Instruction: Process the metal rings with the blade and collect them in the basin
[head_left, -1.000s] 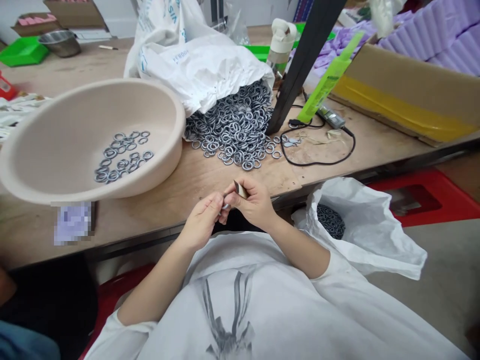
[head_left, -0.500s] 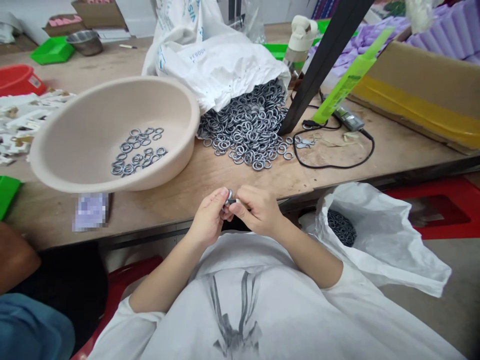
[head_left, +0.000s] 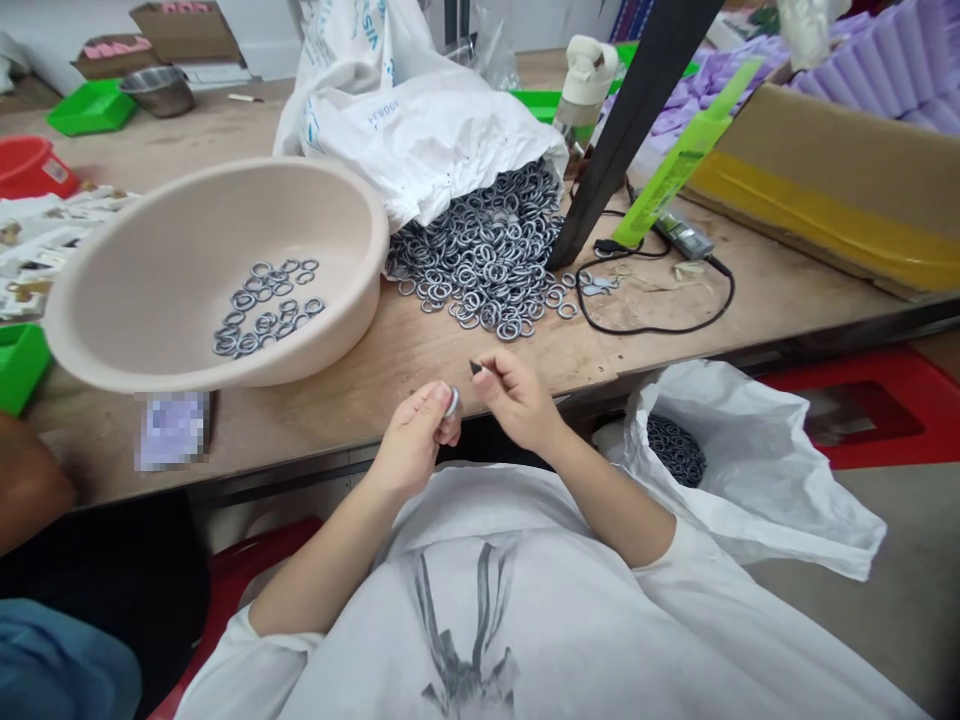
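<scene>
My left hand (head_left: 416,440) pinches a small metal ring (head_left: 452,402) between thumb and fingers, just over the near edge of the wooden table (head_left: 420,360). My right hand (head_left: 517,400) is a little to the right of it, closed on a small dark tool (head_left: 475,368) whose tip points up and left. A heap of grey metal rings (head_left: 484,260) spills from a white sack (head_left: 427,130) onto the table beyond my hands. A beige basin (head_left: 135,310) at the left holds several rings (head_left: 262,310).
A white bag (head_left: 750,470) with more rings hangs below the table at the right. A black slanted post (head_left: 622,130), a black cable (head_left: 652,320), a cardboard box (head_left: 825,190) and a bottle (head_left: 585,85) stand behind. Another person's arm (head_left: 30,480) is at the left.
My hands have come apart: the right hand with the tool has lifted away from the ring, which stays in my left hand. The camera view shifted slightly.
</scene>
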